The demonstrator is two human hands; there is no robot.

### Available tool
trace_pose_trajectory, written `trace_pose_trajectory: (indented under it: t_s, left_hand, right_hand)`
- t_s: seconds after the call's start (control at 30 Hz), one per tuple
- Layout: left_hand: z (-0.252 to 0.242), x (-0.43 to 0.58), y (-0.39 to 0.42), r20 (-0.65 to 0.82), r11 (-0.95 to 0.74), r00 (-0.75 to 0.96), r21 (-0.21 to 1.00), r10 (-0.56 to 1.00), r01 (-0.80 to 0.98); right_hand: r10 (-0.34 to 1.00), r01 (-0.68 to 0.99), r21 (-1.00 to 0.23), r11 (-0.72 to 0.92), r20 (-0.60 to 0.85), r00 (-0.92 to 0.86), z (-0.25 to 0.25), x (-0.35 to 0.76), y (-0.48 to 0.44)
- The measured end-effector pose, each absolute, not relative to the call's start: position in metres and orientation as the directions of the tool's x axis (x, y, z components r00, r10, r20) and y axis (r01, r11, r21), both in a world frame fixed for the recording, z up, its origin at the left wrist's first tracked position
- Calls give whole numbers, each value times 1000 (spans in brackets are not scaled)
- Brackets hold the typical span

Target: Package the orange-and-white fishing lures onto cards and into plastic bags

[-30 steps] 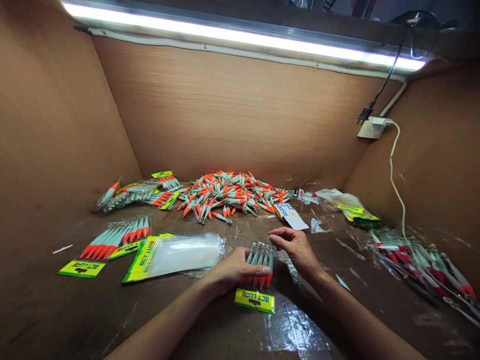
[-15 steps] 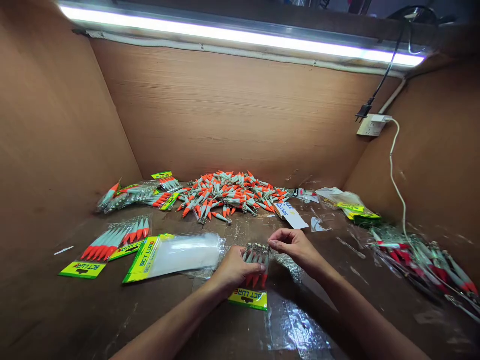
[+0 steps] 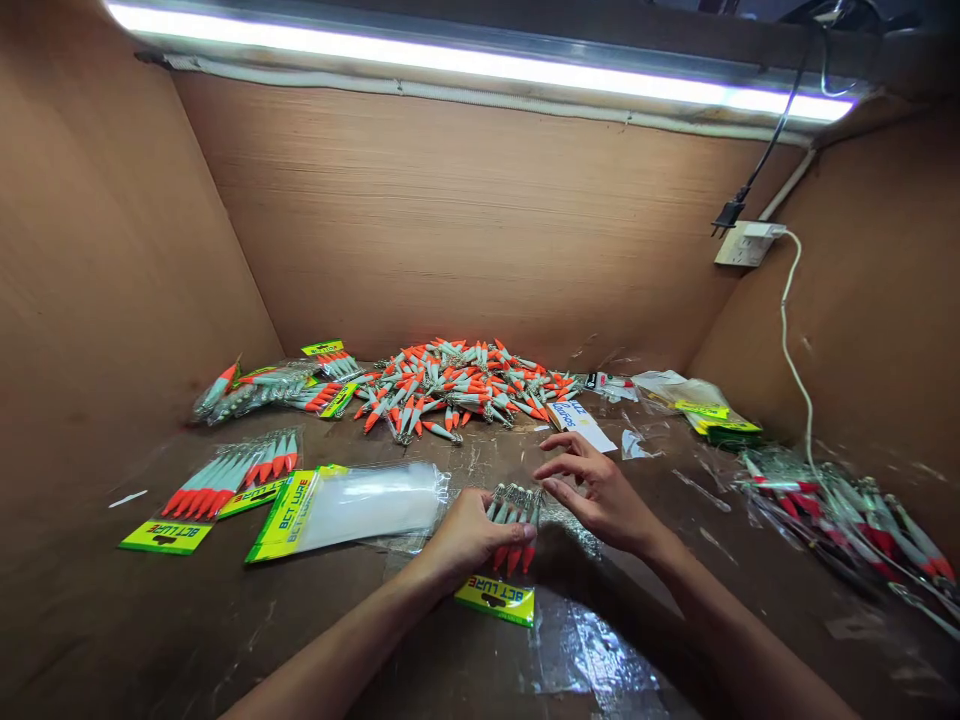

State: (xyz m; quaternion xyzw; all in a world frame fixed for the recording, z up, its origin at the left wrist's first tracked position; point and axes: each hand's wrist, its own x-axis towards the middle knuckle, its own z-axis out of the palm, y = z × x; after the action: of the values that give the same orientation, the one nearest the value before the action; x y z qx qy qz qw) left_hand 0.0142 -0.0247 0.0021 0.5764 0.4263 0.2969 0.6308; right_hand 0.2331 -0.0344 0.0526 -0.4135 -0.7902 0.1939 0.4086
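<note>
My left hand [image 3: 472, 535] grips a clear bag of fishing lures [image 3: 517, 540], thumb across the front. Its yellow-green header card faces me at the near end, and the lures' hook ends point away. My right hand [image 3: 589, 485] hovers just right of the bag's hook end, fingers apart and holding nothing. Left of my left hand lies a stack of bags with yellow headers [image 3: 360, 510], clear and flat. Farther left, packed lure bags [image 3: 202, 485] lie with orange tips toward me. A heap of loose orange and white lures [image 3: 457, 385] sits beyond my hands.
More packed lures [image 3: 262, 390] lie at the back left. A white card [image 3: 585, 425] rests beside the heap. Bagged red and white lures [image 3: 847, 520] lie at the right under a white cable [image 3: 787, 330]. Wooden walls enclose the bench, and a tube light [image 3: 480, 65] hangs overhead.
My right hand has come off the hook end of the lure bag, and its pinched fingers have spread. My left hand keeps its hold with little movement.
</note>
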Motion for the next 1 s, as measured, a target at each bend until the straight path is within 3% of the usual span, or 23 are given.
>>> trace_pose_trajectory:
  t_s: [0.33, 0.8, 0.9, 1.0]
  left_hand:
    - [-2, 15, -22, -187, 167, 432, 982, 882, 84]
    - [-2, 10, -22, -204, 143, 484, 977, 851, 161]
    - [-2, 10, -22, -207, 172, 480, 978, 853, 115]
    - [-5, 10, -21, -199, 202, 458, 978, 866, 42]
  right_hand:
    - [779, 491, -611, 621, 414, -471, 54, 242, -31]
    - [785, 443, -665, 602, 388, -484, 49, 242, -27]
    - [813, 445, -686, 576, 427, -395, 45, 241, -26]
    - [913, 402, -820, 408, 364, -185, 34, 235, -21]
